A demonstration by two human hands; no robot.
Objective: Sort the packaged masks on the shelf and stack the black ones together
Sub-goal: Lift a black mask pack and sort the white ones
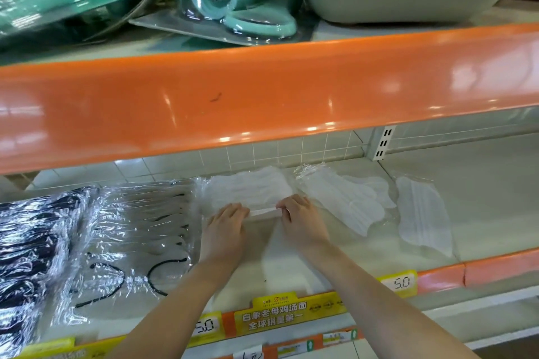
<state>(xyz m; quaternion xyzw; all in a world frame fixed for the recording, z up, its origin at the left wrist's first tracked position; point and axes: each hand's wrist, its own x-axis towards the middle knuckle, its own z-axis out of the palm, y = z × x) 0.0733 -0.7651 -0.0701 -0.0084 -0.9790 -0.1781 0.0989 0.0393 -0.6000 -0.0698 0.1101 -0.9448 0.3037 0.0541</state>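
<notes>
The shelf [481, 198] under the hands is the biggest thing here, a pale deck with an orange lip running above the hands and another at the wrists, price tags [401, 283] clipped along the near edge; it keeps the packets flat and within reach, which suits sorting by colour. To the left of the left hand lies the black stack [26, 245], dark masks in crinkled clear film at the far left edge, and between it and the left hand sits a second clear-wrapped pile [137, 242] whose black ear loops show through; these seem already gathered to one side so the dark ones stay together. Directly ahead of both hands is the white packet [250, 189], a bundle of white masks in film, its near edge caught by the fingers. To the right of the right hand two more white packets [344, 201] lie loose and splayed, one overlapping the other, and a further white mask packet [423, 216] lies farther right, apart from them, probably waiting to be squared up. The left hand [226, 227] and the right hand [300, 221] lie palms down, close together, each with its fingertips curled over and nipping the near edge of the white packet, probably to square or shift it away from the black masks. The black masks sit well to the left of both hands, untouched by either.
</notes>
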